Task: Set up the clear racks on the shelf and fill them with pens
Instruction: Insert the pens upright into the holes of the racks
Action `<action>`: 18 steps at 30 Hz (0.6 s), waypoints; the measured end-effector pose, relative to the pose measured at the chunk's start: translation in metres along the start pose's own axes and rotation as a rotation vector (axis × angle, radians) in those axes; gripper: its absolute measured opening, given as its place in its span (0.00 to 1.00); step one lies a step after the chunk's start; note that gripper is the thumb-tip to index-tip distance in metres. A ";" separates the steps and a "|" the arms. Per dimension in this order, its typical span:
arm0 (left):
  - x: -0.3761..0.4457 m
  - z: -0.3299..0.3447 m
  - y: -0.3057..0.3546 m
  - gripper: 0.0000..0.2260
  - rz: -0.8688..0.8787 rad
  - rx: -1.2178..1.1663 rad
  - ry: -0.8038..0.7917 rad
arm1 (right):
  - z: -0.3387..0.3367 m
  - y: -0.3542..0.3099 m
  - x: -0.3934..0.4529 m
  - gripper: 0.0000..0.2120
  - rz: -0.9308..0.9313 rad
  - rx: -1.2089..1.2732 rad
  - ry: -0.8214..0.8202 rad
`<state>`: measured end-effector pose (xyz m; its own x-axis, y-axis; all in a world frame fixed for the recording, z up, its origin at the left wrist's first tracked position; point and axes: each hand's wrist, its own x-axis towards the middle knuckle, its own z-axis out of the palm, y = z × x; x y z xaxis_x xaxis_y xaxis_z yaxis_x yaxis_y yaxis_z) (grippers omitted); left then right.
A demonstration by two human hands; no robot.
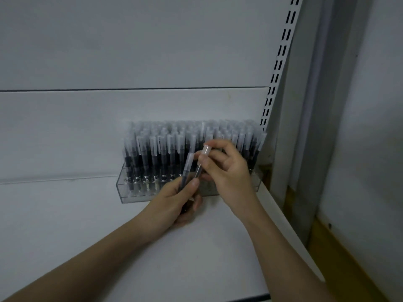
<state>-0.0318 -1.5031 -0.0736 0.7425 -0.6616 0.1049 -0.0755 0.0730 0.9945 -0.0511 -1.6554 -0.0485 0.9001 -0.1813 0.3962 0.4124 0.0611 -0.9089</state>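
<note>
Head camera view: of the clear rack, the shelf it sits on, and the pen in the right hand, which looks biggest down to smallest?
1. The shelf, by far the widest.
2. The clear rack packed with pens.
3. The pen pinched by the right hand, smallest even though it is nearer the camera than the rack.

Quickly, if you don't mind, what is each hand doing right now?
Left hand: grips a pen by its lower barrel.
Right hand: pinches a second pen near its cap.
</note>
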 end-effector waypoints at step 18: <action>-0.109 -0.086 0.042 0.10 0.004 0.089 0.512 | 0.090 -0.068 0.023 0.11 -0.211 -0.228 -0.003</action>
<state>-0.0593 -1.3637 -0.0432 0.9708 -0.2102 0.1154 -0.1188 -0.0034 0.9929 -0.0461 -1.5757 0.0337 0.7983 -0.1635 0.5796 0.5486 -0.1994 -0.8119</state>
